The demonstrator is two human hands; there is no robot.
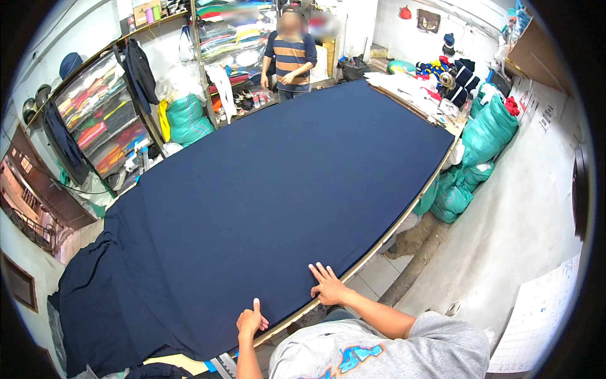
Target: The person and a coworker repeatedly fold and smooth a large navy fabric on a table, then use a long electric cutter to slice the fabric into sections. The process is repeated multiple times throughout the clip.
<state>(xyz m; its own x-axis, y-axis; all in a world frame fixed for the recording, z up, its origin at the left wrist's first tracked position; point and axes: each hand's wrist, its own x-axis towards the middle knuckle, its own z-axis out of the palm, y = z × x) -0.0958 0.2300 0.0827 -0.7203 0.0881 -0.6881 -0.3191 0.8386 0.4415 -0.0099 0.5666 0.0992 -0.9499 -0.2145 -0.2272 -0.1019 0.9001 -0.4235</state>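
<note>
A broad sheet of dark navy fabric (pixel 271 177) covers the long table, lying smooth over the middle and far part. At the left end it falls into loose folds. My right hand (pixel 327 285) rests on the fabric near the table's near edge, its fingers spread and nothing in it. To its left, my left hand (pixel 252 320) is at the same edge with the thumb raised and apart from the other fingers. Those fingers point toward the edge and show only in part; no object is visible in them.
Across the table stands a person (pixel 291 57) in a striped shirt. White papers (pixel 410 95) lie at the table's far end. Stuffed green sacks (pixel 489 132) line the right side. Shelves of folded cloth (pixel 101 120) stand at left. A metal bar (pixel 224 366) sits at the near left edge.
</note>
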